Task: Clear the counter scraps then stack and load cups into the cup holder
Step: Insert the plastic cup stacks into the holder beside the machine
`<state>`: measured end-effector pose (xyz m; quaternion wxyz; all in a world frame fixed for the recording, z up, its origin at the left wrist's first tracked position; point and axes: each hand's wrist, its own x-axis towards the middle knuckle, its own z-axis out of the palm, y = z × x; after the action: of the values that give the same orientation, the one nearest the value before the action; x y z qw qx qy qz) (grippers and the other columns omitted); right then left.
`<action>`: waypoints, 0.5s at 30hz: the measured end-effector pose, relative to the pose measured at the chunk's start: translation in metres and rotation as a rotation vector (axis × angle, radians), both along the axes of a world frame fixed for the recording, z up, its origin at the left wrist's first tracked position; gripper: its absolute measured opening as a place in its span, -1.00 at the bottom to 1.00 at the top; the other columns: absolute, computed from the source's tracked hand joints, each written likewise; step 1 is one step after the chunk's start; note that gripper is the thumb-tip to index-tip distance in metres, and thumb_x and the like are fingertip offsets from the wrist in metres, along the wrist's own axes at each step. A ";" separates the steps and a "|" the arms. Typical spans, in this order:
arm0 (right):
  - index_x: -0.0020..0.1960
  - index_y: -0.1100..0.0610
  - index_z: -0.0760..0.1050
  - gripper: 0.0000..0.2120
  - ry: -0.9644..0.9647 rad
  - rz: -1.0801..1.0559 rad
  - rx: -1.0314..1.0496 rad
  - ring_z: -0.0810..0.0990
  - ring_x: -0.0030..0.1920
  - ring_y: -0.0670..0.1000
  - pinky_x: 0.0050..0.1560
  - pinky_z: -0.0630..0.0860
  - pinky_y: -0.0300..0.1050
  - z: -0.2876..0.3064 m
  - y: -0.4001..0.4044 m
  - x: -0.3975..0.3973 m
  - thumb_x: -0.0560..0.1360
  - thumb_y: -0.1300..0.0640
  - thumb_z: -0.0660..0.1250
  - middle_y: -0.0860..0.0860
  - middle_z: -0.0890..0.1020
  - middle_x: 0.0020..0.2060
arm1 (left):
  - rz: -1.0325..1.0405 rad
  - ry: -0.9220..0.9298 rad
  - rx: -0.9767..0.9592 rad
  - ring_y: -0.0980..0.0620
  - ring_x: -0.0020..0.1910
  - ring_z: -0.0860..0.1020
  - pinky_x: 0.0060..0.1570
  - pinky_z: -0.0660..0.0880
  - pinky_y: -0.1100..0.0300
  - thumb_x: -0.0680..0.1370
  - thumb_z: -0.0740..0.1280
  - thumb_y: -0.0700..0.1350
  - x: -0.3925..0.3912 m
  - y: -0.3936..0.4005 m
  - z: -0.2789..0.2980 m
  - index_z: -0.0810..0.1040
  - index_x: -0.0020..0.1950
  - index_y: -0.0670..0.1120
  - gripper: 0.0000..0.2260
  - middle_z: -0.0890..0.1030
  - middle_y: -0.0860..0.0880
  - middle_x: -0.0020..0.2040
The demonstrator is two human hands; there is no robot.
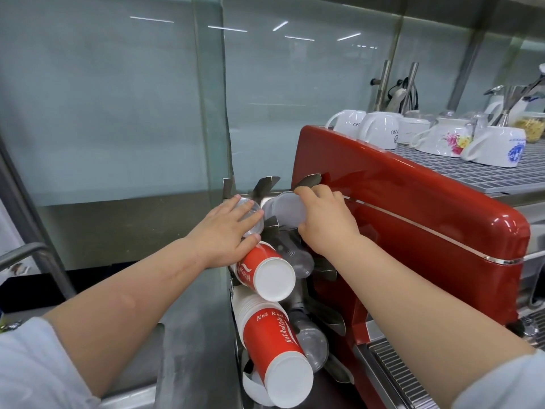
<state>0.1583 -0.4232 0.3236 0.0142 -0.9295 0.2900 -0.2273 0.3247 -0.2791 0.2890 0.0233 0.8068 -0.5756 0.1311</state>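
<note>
A metal cup holder (267, 184) with curved prongs stands between the glass panel and the red machine. My left hand (227, 231) grips a clear plastic cup (253, 216) at the holder's upper left slot. My right hand (324, 219) holds a frosted plastic cup stack (287, 209) at the upper right slot, bottom facing me. Below, a red and white paper cup stack (265, 273) and a second one (280, 349) lie in the holder. Clear cup stacks (300, 261) (314, 346) lie beside them.
The red espresso machine (413, 216) fills the right side, with several upturned white ceramic mugs (380, 131) on its top grille. A glass partition (118, 98) rises at the left. A steel counter ledge (188, 335) runs below my left arm. The drip tray grille (398, 376) is at lower right.
</note>
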 end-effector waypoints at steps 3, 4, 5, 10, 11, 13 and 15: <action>0.40 0.00 0.26 -0.43 0.030 0.001 0.009 0.32 0.30 0.20 0.11 0.50 0.08 -0.006 -0.005 0.012 0.45 0.23 0.36 0.07 0.36 0.34 | -0.005 0.003 0.001 -0.08 0.60 -0.08 0.56 -0.04 -0.03 0.45 -0.26 0.32 -0.001 0.001 0.000 0.06 0.60 0.10 -0.26 0.04 -0.02 0.62; 0.40 0.00 0.27 -0.43 0.044 -0.002 0.010 0.32 0.30 0.19 0.11 0.51 0.09 -0.008 -0.007 0.016 0.45 0.23 0.36 0.07 0.37 0.34 | -0.005 0.006 0.004 -0.08 0.60 -0.09 0.55 -0.04 -0.04 0.45 -0.26 0.31 -0.001 0.001 0.001 0.05 0.60 0.10 -0.27 0.03 -0.02 0.62; 0.40 0.00 0.27 -0.43 0.059 -0.004 0.010 0.33 0.29 0.19 0.10 0.52 0.09 -0.010 -0.009 0.019 0.45 0.24 0.36 0.07 0.36 0.33 | -0.005 0.005 0.007 -0.08 0.60 -0.10 0.55 -0.05 -0.04 0.45 -0.26 0.31 -0.002 0.001 0.001 0.05 0.60 0.11 -0.27 0.02 -0.02 0.62; 0.43 -0.02 0.24 -0.42 0.126 0.023 0.001 0.33 0.28 0.18 0.05 0.48 0.07 -0.020 -0.016 0.032 0.46 0.22 0.32 0.09 0.34 0.33 | -0.009 0.018 -0.005 -0.08 0.60 -0.11 0.55 -0.07 -0.04 0.45 -0.25 0.30 -0.002 0.002 0.001 0.03 0.59 0.13 -0.29 0.02 -0.02 0.63; 0.43 -0.01 0.25 -0.42 0.132 0.023 0.003 0.34 0.28 0.18 0.04 0.48 0.07 -0.022 -0.017 0.034 0.46 0.23 0.32 0.09 0.34 0.32 | -0.007 0.022 -0.005 -0.08 0.60 -0.11 0.56 -0.07 -0.03 0.46 -0.25 0.30 -0.002 0.002 0.001 0.02 0.59 0.14 -0.29 0.01 -0.02 0.63; 0.42 -0.01 0.25 -0.43 0.139 0.024 0.007 0.36 0.26 0.19 0.05 0.47 0.07 -0.026 -0.019 0.036 0.46 0.24 0.31 0.10 0.35 0.32 | -0.006 0.030 -0.003 -0.07 0.60 -0.13 0.55 -0.09 -0.03 0.46 -0.24 0.30 -0.002 0.002 0.001 0.01 0.59 0.16 -0.31 0.00 -0.01 0.63; 0.42 0.00 0.26 -0.44 0.136 0.031 0.015 0.37 0.25 0.19 0.07 0.47 0.07 -0.029 -0.021 0.038 0.46 0.25 0.30 0.10 0.35 0.31 | -0.008 0.038 -0.007 -0.07 0.60 -0.13 0.55 -0.09 -0.03 0.47 -0.23 0.30 -0.002 0.002 0.000 0.01 0.59 0.17 -0.32 0.01 -0.02 0.63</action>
<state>0.1963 -0.4443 0.2945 0.0051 -0.9471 0.2775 -0.1612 0.3228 -0.2771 0.2894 0.0373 0.8067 -0.5779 0.1177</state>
